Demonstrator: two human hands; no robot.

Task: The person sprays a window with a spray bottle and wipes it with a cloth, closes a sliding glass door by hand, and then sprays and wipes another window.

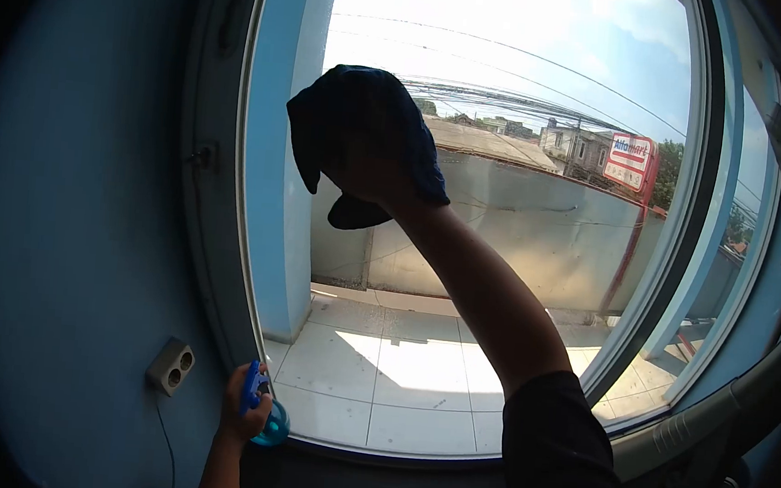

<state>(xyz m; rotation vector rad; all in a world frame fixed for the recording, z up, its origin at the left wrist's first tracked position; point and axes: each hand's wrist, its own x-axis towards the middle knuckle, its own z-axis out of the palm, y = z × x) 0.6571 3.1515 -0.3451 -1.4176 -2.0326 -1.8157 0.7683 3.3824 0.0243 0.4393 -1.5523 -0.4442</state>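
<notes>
My right hand (385, 177) is raised in front of the window, with a dark blue cloth (360, 104) bunched over it. The fingers are in deep shadow and mostly hidden by the cloth, which appears to lie against the upper left of the pane. Low at the left corner of the window, my left hand (237, 404) grips a spray bottle (277, 425) by its blue trigger head. The bottle's body is clear blue and partly hidden behind the hand.
A dark window frame (709, 177) surrounds the glass. On the blue wall at left is a double socket (171, 366) with a cable hanging below. Greenish-grey equipment (688, 428) stands at right. Outside are a tiled floor (417, 375), a wall (521, 218) and a red-and-white sign (628, 162).
</notes>
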